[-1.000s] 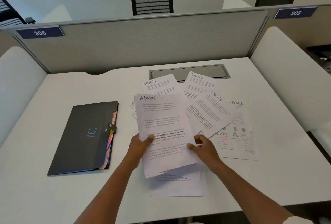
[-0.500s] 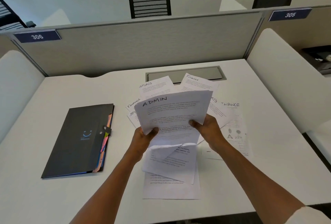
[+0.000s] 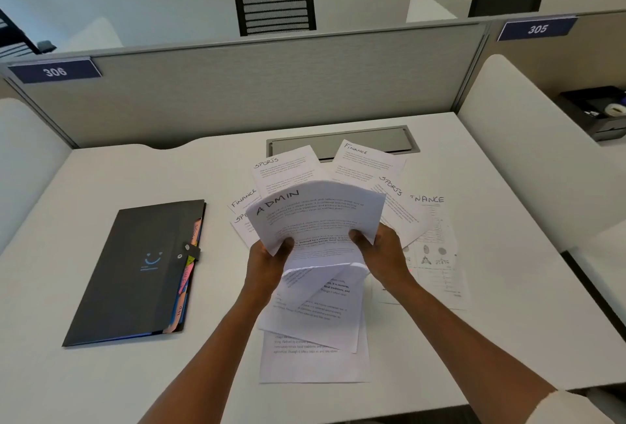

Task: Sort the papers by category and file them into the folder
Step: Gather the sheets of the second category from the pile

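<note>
The white desk (image 3: 101, 373) carries everything, and by the look of it the job is barely begun. The dark expanding folder (image 3: 135, 271) lies on the left side, its snap strap fastened and coloured tabs showing along its right edge; no loose sheet is tucked into it that I can see, so filing appears not yet started. To its right, across the middle of the desk, the loose papers (image 3: 315, 332) are still fanned and overlapping in no order: headings reading FINANCE (image 3: 367, 161) and SPORTS (image 3: 288, 169) lie mixed together at the far side, with more sheets nearer the person. Held up above this spread is a sheet headed ADMIN (image 3: 315, 213), bowed over at the top, possibly with another sheet behind it. The left hand (image 3: 267, 264) pinches its near left edge and the right hand (image 3: 382, 251) pinches its near right edge, both closed on the paper. Grouping by heading and opening the folder remain.
</note>
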Demonstrator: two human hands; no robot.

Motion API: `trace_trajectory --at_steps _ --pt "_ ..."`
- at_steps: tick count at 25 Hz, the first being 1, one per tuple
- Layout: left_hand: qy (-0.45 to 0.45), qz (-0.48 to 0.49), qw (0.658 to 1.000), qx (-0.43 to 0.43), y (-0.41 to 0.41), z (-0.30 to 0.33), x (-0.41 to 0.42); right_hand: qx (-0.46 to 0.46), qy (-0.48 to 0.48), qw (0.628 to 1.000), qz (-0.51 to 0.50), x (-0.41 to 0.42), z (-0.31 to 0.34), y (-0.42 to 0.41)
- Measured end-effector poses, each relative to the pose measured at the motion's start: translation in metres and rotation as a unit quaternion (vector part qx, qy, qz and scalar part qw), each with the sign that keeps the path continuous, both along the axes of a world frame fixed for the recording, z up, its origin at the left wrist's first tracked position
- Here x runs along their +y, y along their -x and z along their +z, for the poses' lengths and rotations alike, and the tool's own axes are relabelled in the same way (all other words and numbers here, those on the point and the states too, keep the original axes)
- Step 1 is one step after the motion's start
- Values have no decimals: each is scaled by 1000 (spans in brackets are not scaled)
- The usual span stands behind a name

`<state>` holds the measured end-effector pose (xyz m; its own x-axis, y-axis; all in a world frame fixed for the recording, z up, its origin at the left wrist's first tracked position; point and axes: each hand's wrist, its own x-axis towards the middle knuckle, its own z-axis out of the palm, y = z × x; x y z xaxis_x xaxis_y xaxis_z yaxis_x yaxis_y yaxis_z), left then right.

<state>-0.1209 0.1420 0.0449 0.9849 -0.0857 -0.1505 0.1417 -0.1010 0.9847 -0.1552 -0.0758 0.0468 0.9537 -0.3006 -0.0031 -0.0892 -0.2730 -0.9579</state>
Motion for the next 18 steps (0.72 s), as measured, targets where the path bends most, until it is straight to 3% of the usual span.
trace_trajectory --at_steps 5,8,18 --pt "-80 -7 997 -3 3 -18 -4 -10 4 1000 16 11 -10 12" --pt "-78 9 997 -11 4 -17 -11 -38 15 999 10 16 -11 15" --pt "-97 -20 995 -9 6 -31 -4 6 39 999 -1 15 -29 26"
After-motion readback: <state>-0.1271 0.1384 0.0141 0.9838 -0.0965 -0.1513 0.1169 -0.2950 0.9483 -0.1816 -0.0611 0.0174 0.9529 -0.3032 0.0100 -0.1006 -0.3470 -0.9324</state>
